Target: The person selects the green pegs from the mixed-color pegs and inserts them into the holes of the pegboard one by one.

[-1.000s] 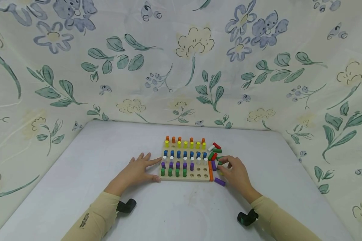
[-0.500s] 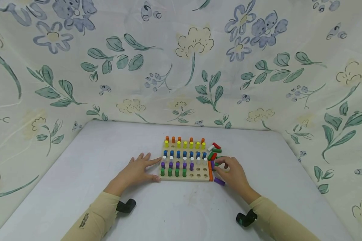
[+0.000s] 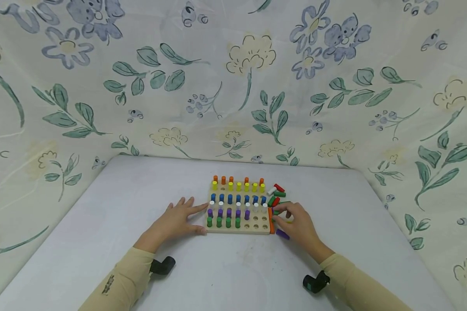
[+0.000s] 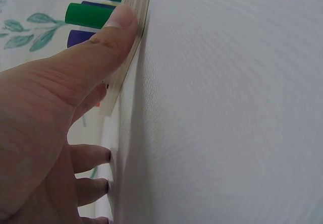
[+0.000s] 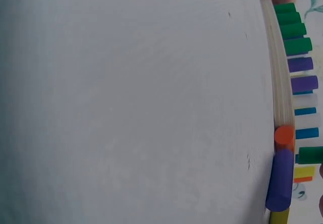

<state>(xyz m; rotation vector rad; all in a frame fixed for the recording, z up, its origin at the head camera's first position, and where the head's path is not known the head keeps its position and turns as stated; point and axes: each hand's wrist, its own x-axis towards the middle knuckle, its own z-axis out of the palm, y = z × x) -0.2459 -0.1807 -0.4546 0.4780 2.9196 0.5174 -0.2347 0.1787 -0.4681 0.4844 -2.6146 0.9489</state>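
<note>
A wooden pegboard (image 3: 233, 231) stands on the table with rows of orange, yellow, blue, white, purple and green pegs. My left hand (image 3: 179, 220) is spread at its left side. Its thumb (image 4: 108, 40) touches the board's edge beside the green pegs (image 4: 88, 16). To the right of the board, my right hand (image 3: 300, 222) pinches a green peg (image 5: 310, 155) between thumb and fingers. In the right wrist view only the fingertips show, at the frame's edge. The front-right holes (image 3: 256, 226) hold no pegs.
Orange pegs (image 3: 271, 224) lie along the board's right edge. A loose purple peg (image 3: 283, 234) lies near my right hand, with a yellow peg (image 5: 279, 217) behind it. Loose red (image 3: 279, 188), white (image 3: 271, 191) and green (image 3: 279, 194) pegs lie at the back right.
My right hand has moved slightly left toward the board with the green peg. The left hand has stayed in place.
</note>
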